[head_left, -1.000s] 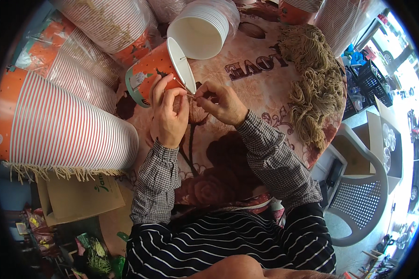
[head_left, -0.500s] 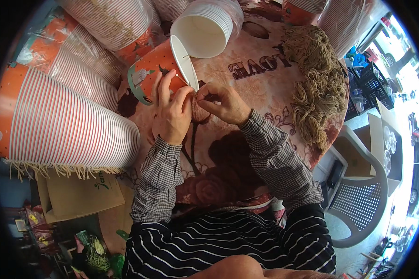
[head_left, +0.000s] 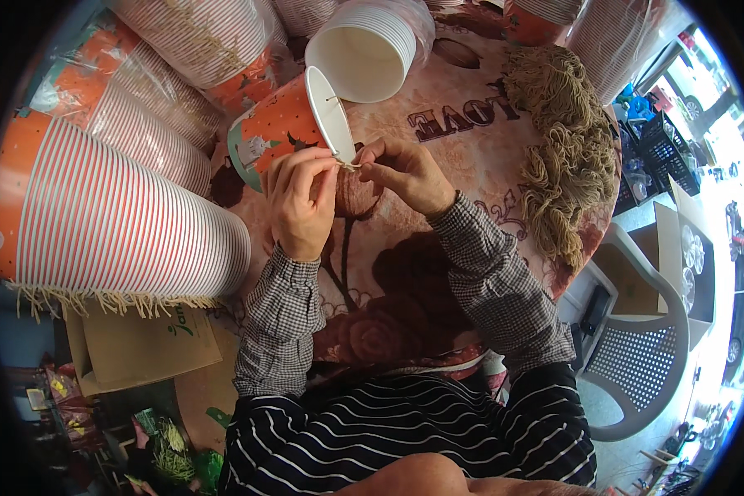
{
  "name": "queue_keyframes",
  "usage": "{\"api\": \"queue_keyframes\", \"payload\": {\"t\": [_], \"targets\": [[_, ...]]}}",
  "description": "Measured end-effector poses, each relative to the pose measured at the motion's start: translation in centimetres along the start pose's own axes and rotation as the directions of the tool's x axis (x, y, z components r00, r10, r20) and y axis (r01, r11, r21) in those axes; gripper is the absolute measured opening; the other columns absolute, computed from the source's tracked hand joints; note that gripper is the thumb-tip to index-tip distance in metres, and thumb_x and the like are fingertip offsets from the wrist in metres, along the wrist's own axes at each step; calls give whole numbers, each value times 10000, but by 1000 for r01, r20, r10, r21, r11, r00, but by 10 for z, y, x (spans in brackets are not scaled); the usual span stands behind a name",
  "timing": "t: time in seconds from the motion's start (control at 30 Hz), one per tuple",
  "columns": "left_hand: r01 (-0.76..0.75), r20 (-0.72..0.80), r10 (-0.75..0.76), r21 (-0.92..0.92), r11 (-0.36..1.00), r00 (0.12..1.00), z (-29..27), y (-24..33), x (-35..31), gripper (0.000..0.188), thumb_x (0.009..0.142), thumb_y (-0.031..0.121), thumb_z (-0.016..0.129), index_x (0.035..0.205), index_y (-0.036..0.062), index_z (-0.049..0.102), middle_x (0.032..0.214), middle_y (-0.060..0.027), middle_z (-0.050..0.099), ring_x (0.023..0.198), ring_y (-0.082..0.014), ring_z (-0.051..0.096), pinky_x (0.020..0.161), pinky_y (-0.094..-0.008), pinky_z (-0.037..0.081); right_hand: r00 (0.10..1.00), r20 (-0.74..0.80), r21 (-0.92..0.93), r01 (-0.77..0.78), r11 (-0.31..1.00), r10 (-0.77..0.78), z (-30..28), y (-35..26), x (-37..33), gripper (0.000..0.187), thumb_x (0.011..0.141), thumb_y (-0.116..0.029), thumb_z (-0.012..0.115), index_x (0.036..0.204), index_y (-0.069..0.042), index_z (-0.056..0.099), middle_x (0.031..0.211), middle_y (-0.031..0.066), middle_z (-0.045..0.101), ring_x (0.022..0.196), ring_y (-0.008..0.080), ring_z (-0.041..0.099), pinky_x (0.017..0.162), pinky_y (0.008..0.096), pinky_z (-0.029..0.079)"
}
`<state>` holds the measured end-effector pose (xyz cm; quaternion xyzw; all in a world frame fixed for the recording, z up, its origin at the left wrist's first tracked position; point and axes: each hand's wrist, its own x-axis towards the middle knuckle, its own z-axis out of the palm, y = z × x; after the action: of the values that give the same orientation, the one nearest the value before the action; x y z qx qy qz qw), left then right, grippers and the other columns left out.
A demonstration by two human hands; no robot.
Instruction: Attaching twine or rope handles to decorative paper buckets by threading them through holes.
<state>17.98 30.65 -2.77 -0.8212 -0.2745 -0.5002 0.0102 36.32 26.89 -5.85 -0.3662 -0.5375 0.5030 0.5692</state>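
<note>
Head view — left hand and right hand pinched nearly closed on a pale cord by the rim of the tipped orange bucket. Cord shows plainer than half a second ago — work unfinished, I judge.

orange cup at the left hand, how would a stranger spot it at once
On the flowered table, find the left hand. Just beyond it the orange cup lies tilted, white mouth facing right. Unlike the stacked cups nearby, it is single.
</note>
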Motion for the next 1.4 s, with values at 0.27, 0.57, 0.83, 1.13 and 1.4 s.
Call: {"api": "queue_keyframes", "payload": {"t": [0.27, 0.57, 0.83, 1.13, 1.4], "targets": [[218, 118, -187, -358, 908, 975, 3, 0, -5, 130, 826, -34, 620, 934, 26, 578, 908, -59, 647, 736, -159, 633, 599, -260, 497, 999, 48, 65, -24, 998, 21, 7, -4, 0, 116, 940, -99, 569, 1002, -1, 561, 1082, 101, 606, 826, 108, 622, 631, 235, 557], [490, 305, -383, -523, 697, 872, 1, -2, -8, 98, 839, -3, 607, 914, 14, 546, 820, -27, 616, 645, -69, 561, 570, -222, 452, 1000, 5, 38, -12, 999, 12, 8, -9, -2, 122, 951, -122, 557, 1012, -16, 548, 963, 70, 629, 774, 106, 637, 595, 229, 549], [287, 221, -216, -373, 882, 951, 1, 2, -1, 99, 831, 23, 634, 904, 16, 567, 809, -50, 597, 683, -141, 583, 602, -262, 464, 999, -21, 88, 40, 995, -38, 8, -5, -1, 123, 942, -134, 560, 991, -24, 538, 888, 59, 673, 660, 79, 620, 538, 212, 524], [209, 235, -151, -243, 947, 960, -5, 9, 5, 113, 816, -3, 643, 927, 19, 636, 846, -61, 586, 727, -181, 609, 622, -288, 486, 999, -33, 73, 36, 997, -34, 8, -6, -1, 118, 941, -130, 561, 992, -26, 542, 874, 52, 663, 699, 84, 613, 590, 225, 523], [164, 208, -111, -261, 951, 972, -4, 8, 5, 122, 833, 1, 632, 947, 23, 665, 841, -54, 579, 715, -167, 592, 596, -277, 477, 998, -51, 27, 41, 999, -39, 4, -4, 0, 135, 944, -154, 569, 984, -27, 546, 870, 48, 654, 740, 81, 613, 594, 225, 525]]}}
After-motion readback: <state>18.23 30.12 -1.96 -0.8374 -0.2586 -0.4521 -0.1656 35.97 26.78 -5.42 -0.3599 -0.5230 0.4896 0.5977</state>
